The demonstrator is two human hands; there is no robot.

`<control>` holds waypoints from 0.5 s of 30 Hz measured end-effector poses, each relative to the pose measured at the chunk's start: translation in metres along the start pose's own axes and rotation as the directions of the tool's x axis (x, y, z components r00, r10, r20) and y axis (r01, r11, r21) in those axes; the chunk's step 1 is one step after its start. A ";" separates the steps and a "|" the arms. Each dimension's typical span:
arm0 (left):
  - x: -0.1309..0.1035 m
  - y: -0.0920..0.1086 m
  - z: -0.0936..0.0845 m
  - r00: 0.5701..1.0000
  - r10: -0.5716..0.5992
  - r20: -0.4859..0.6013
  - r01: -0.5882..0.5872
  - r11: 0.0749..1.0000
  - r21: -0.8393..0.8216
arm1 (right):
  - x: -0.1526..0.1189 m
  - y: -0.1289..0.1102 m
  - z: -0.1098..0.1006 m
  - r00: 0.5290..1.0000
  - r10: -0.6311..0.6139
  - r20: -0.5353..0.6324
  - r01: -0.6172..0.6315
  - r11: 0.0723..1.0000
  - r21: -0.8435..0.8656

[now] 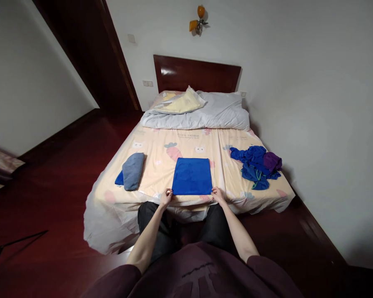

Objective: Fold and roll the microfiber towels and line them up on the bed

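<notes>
A blue cloth point(192, 176), laid out as a flat rectangle, lies on the bed in front of me. My left hand point(167, 197) pinches its near left corner. At the near right corner, the fingers of my right hand point(217, 194) are closed on the same cloth. Left of it rests a folded grey-blue cloth point(133, 171) on top of a blue one point(119, 179). To the right is a loose heap of blue clothes point(253, 159) with a purple piece point(272, 161) and a green-edged one point(256, 178).
The bed point(155, 165) has a peach patterned sheet under a clear cover. A grey quilt point(226, 109) and a pale yellow cloth point(186, 102) lie near the headboard point(195, 73). A white wall point(323, 124) stands at the right. A black stand leg point(18, 241) is on the floor at left.
</notes>
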State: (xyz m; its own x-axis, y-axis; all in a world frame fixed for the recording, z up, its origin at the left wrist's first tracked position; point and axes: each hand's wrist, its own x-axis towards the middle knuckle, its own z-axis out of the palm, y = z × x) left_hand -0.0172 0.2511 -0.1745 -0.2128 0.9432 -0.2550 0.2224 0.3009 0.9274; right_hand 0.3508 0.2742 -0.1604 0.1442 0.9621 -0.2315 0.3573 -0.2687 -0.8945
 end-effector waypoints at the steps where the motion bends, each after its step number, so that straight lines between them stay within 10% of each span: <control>1: 0.000 -0.001 0.000 1.000 0.010 0.001 -0.010 1.000 0.002 | -0.001 -0.001 -0.001 1.000 -0.015 0.004 0.015 1.000 0.004; 15: -0.024 -0.006 -0.015 0.997 0.060 0.041 -0.059 0.998 -0.020 | -0.035 0.008 -0.018 0.993 -0.090 0.080 0.088 0.996 0.018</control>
State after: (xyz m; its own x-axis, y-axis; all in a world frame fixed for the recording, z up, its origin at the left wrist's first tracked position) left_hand -0.0278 0.2245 -0.1701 -0.1599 0.9645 -0.2099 0.2155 0.2417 0.9461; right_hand 0.3649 0.2370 -0.1527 0.0370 0.9829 -0.1805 0.3519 -0.1818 -0.9182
